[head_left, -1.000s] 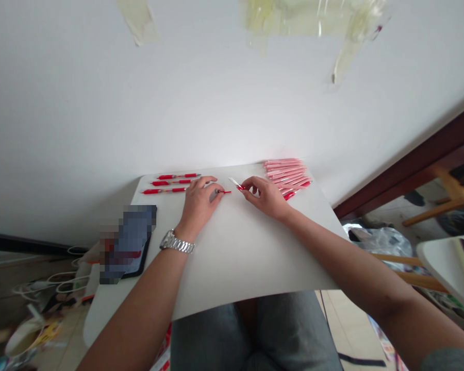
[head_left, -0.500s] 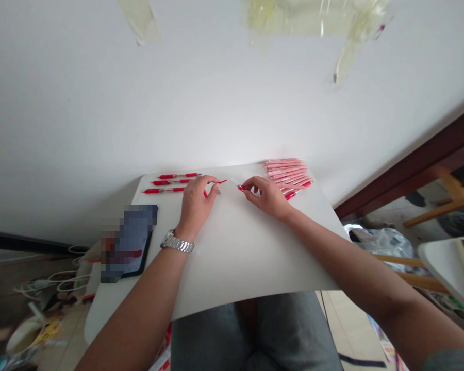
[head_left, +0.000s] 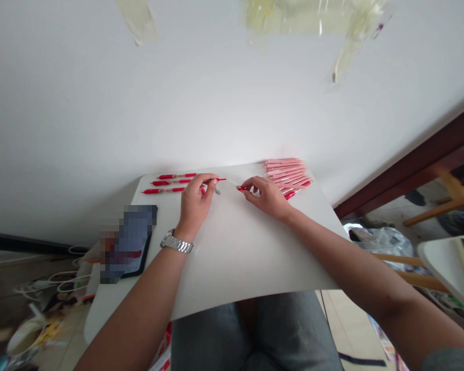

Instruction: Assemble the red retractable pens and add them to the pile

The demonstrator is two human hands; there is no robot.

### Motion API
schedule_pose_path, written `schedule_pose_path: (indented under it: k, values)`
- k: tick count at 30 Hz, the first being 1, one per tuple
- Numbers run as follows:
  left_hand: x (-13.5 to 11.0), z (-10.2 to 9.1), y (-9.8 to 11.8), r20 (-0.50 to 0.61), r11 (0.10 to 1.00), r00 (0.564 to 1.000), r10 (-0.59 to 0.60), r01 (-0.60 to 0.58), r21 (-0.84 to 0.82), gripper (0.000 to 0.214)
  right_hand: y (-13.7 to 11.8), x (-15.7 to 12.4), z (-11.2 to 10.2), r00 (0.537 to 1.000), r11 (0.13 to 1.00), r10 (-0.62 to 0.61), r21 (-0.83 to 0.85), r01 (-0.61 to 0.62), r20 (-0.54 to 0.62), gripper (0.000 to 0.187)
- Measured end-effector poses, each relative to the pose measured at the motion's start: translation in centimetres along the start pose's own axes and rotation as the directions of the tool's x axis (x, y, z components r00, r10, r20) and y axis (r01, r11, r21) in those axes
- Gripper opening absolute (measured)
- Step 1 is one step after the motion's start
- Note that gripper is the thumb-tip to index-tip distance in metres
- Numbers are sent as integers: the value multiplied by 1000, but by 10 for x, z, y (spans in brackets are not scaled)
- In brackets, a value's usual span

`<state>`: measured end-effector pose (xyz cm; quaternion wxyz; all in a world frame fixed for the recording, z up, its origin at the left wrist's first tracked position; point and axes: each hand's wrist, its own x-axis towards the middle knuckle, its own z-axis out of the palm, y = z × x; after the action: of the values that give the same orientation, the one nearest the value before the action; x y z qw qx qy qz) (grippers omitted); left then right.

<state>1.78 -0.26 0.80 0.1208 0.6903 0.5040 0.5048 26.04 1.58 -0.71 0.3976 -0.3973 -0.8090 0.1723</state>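
My left hand [head_left: 199, 198] is closed in a pinch on a thin red pen piece [head_left: 222, 179], whose narrow end points right. Below those fingers are a short red piece [head_left: 203, 192] and a small grey metallic piece [head_left: 217, 191]; the hand partly hides them. My right hand [head_left: 266, 197] pinches a red pen part [head_left: 241, 188] with a shiny end. From it a thin, pale, see-through strip [head_left: 232, 182] reaches up and left. A small gap separates the two hands' fingertips.
Several red pens [head_left: 162, 190] lie on the left of the white table [head_left: 247, 257]. At the back right is a pile of pink wrapped sticks [head_left: 286, 167] with red pens at its front. A phone or tablet [head_left: 133, 242] lies at the left edge, against a taped wall [head_left: 224, 93] behind.
My left hand has shifted slightly left, and the thin red piece in it now lies more level. The grey metallic piece shows more fully. My right hand has hardly moved.
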Motion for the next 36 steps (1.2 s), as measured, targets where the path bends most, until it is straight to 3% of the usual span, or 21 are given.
schedule_pose_path:
  k: [18, 26, 36]
  values:
    - [1, 0, 3, 64, 995, 994, 94, -92, -35, 20, -2, 0, -1, 999, 999, -45, 25, 45, 14, 12]
    - [-2, 4, 0, 18, 997, 1000, 15, -13, -80, 16, -3, 0, -1, 999, 999, -38, 39, 37, 25, 11]
    - [-1, 3, 2, 18, 997, 1000, 15, -14, -79, 13, -3, 0, -1, 999, 999, -29, 32, 28, 34, 12]
